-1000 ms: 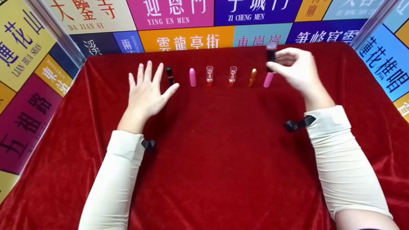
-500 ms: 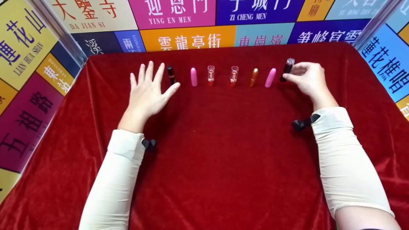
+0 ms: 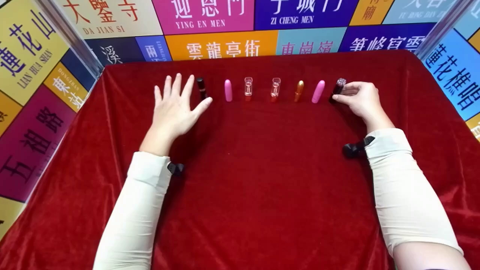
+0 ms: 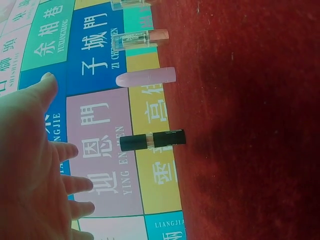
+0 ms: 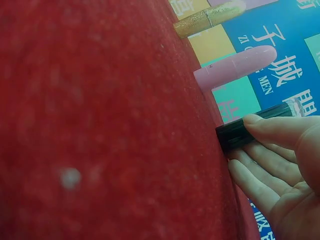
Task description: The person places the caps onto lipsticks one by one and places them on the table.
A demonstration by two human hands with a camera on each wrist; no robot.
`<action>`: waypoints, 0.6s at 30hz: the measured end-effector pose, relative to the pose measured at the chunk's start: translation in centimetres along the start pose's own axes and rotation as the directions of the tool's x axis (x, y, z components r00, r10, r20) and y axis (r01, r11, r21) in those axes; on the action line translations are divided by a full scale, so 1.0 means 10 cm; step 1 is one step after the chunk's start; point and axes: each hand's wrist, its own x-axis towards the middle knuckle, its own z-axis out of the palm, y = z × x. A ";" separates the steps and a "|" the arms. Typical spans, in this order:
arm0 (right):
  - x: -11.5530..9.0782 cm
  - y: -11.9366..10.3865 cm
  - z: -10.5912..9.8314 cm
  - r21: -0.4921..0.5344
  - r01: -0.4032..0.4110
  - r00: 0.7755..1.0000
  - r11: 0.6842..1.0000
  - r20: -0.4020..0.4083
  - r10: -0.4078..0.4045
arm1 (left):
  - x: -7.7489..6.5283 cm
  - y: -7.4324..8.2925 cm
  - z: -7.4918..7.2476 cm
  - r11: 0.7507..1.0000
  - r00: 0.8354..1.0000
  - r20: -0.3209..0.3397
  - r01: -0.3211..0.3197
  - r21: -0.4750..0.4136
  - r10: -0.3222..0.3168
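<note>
At the right end of a row of lipsticks, my right hand (image 3: 362,99) pinches a black lipstick tube (image 5: 235,135) with a clear top between thumb and fingers. Its base meets the red cloth in the right wrist view. Just left of it stands a pink tube (image 3: 318,91), then a gold one (image 3: 299,91). My left hand (image 3: 174,107) is spread with straight fingers by the row's left end, holding nothing. Nearest to it stands a black tube with a metallic band (image 4: 152,140), partly behind the thumb in the head view.
Between the ends stand another pink tube (image 3: 228,90) and two clear-capped lipsticks with red bases, one left (image 3: 248,89) and one right (image 3: 275,89). The red velvet cloth (image 3: 255,180) covers the table. Colourful panels with lettering (image 3: 221,47) rise behind its far edge.
My right hand has carried the black lipstick tube right, past the pink one, and lowered it onto the cloth. The left hand has stayed nearly still.
</note>
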 end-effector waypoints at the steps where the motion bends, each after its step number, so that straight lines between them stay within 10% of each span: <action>1: 0.00 0.00 0.00 0.000 -0.002 1.000 1.000 0.003 0.002 | 0.00 0.00 0.00 1.000 1.000 -0.001 0.000 0.001 0.000; 11: 0.00 -0.04 -0.06 0.012 0.004 0.999 1.000 0.050 -0.004 | 0.01 -0.05 -0.01 1.000 1.000 -0.003 0.007 -0.011 -0.007; 18: -0.07 -0.29 -0.27 -0.163 0.020 1.000 0.986 0.015 -0.017 | 0.00 -0.20 -0.06 0.999 1.000 -0.002 0.024 -0.023 -0.024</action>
